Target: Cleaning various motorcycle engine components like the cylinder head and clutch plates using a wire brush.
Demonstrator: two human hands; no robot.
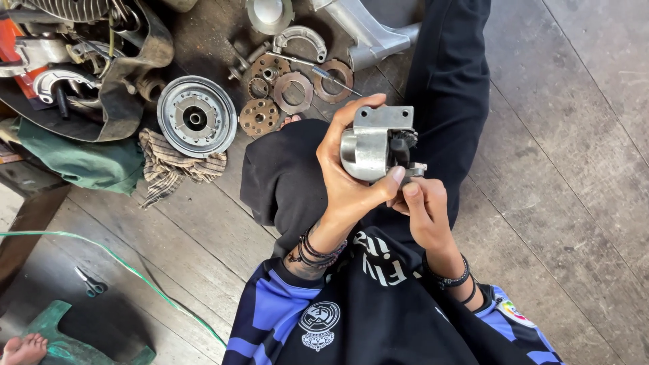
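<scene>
My left hand (pixel 347 177) grips a small silver metal housing (pixel 370 145) with a flat mounting plate on top and a dark gear at its right side. It is held over my lap. My right hand (pixel 424 206) comes up from below and pinches the small metal fitting at the housing's lower right corner, its fingertips touching my left thumb. I sit on a wooden plank floor with black trousers (pixel 284 179) and a black and blue shirt.
A round ribbed drum (pixel 197 116) lies on a checked rag (pixel 170 167). Several rusty discs (pixel 292 92), a screwdriver (pixel 318 69) and curved brake shoes (pixel 301 36) lie beyond my knee. An engine casing (pixel 368 30), scissors (pixel 90 284), a green hose (pixel 135 270) and another person's bare foot (pixel 23 349) are nearby.
</scene>
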